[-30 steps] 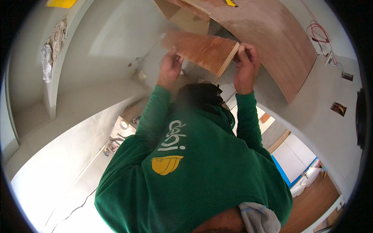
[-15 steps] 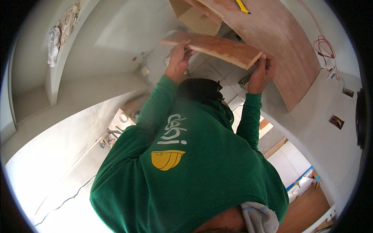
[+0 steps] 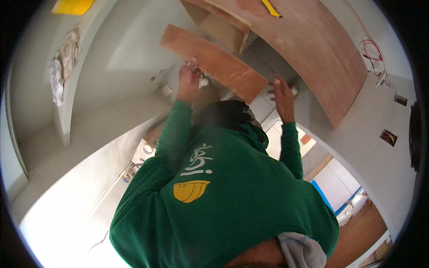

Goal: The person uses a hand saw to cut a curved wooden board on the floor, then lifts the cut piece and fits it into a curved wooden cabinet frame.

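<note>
Where the work surface lies: beyond the hands, a broad reddish-brown plywood sheet (image 3: 313, 49) spreads toward the right, its near edge over grey floor tiles (image 3: 263, 51).
Room: pale grey walls (image 3: 129, 49) close in on both sides; the fisheye view bends their edges.
Board: a long, narrow, reddish-brown wooden board (image 3: 214, 62) slants across in front of the person, its left end farther away, its right end nearer.
Left hand: bare, the left hand (image 3: 189, 80) pinches the board's near edge with its fingertips, the arm reaching forward.
Right hand: just beside the board's right end, the right hand (image 3: 282, 96) has its fingers parted and half curled; from here I cannot tell whether a fingertip touches.
Sleeves: both belong to a green sweatshirt (image 3: 232, 214).
On the sheet: a slim yellow-and-black hand tool (image 3: 271, 8).
Right wall: a loose coil of red wire (image 3: 372, 49) and a square wall opening with wires (image 3: 388, 138).
Left ledge: a crumpled white-and-tan bundle (image 3: 65, 64).
In the way: the board hides part of the floor.
</note>
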Demonstrator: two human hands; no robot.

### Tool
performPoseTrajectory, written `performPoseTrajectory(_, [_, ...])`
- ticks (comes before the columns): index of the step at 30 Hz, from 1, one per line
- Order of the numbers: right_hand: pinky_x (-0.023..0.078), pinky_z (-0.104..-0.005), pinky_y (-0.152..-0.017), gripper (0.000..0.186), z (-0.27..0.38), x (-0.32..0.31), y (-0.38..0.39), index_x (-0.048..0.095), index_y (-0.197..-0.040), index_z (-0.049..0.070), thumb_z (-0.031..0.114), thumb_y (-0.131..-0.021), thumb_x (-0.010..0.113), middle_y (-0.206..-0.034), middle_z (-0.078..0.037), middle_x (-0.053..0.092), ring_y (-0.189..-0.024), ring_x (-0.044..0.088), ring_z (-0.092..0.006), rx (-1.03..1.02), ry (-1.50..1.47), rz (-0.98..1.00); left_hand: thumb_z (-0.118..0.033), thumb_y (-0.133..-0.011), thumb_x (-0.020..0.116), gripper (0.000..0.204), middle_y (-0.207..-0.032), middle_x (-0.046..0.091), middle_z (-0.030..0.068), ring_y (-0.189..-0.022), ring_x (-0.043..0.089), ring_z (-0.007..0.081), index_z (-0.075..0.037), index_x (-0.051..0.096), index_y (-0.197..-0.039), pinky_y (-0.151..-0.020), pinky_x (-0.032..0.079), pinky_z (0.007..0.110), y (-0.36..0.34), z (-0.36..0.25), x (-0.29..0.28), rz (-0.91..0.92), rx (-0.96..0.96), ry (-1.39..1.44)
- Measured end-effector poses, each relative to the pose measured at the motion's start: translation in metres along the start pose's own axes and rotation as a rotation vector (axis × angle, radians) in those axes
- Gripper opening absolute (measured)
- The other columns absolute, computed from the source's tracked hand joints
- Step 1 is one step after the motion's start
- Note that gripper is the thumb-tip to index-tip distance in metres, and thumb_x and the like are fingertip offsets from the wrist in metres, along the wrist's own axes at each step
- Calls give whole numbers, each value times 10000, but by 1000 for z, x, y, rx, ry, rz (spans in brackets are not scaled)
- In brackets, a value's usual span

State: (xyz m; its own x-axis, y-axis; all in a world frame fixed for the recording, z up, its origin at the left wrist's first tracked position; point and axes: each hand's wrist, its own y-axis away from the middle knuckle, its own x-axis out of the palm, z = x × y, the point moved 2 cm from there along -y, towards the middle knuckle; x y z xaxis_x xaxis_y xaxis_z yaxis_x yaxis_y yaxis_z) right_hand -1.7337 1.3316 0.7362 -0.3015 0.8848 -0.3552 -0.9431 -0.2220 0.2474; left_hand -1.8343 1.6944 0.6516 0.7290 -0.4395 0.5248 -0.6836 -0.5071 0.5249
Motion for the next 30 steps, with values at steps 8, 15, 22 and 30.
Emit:
performPoseTrajectory(8, [608,-331,-723,305,-20,50,-28,654,-1165,40,337,-1161,583,-922,-92,744,-804,730,-172,28,-257,121,-173,-1085,707,615,-1538,493,99,-1322,559,307,-131,394,-1613,-1150,495,494,-50,-13,-6,108,-98,-16])
performPoseTrajectory(15, [602,-311,-706,154,-20,96,-39,657,-1165,34,183,-1125,644,-913,-73,766,-779,733,-162,84,-429,117,-164,-1084,708,640,-1533,490,96,-1372,515,308,-168,377,-1632,-1170,477,517,-112,-52,-17,221,-162,-114])
performPoseTrajectory(22, [569,-319,-656,81,-45,148,-36,668,-1034,42,119,-1058,654,-828,-43,735,-711,692,-135,128,-537,-101,-235,-1063,753,637,-1505,517,44,-1372,507,274,-192,412,-1599,-1186,440,513,-162,-39,-34,250,-317,-238])
performPoseTrajectory(30, [518,-359,-614,120,-52,146,-57,634,-922,40,147,-941,685,-679,-121,600,-607,588,-187,35,20,-575,-244,-1061,751,618,-1505,519,40,-1359,524,285,-195,416,-1579,-1176,440,501,-187,15,-24,287,-334,-279])
